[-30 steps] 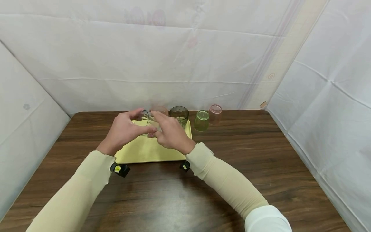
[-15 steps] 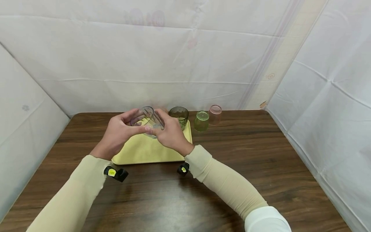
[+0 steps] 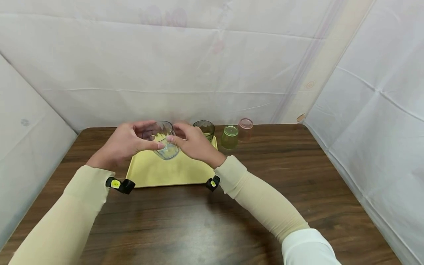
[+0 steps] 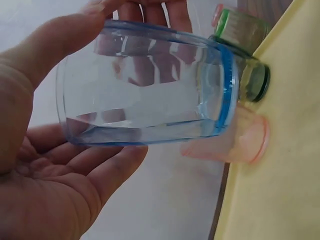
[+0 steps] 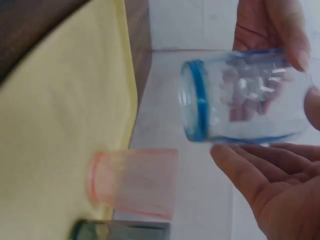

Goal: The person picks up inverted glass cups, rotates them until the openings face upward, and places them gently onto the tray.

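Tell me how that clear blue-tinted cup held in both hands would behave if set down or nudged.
The clear cup looks thin-walled and empty, so probably light and easily knocked over. Its smooth round sides, seen in the left wrist view, suggest it would roll if laid sideways on the yellow tray. Left hand and right hand both hold it, hinting at a slick surface.

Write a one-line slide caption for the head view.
Both hands hold a clear glass above a yellow tray.

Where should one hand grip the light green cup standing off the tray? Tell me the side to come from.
Grip the light green cup round its side wall, from the near right. It stands mouth-down on the table, so there is no open rim to pinch. The tray and dark green cup crowd its left; the pink cup stands close behind on its right.
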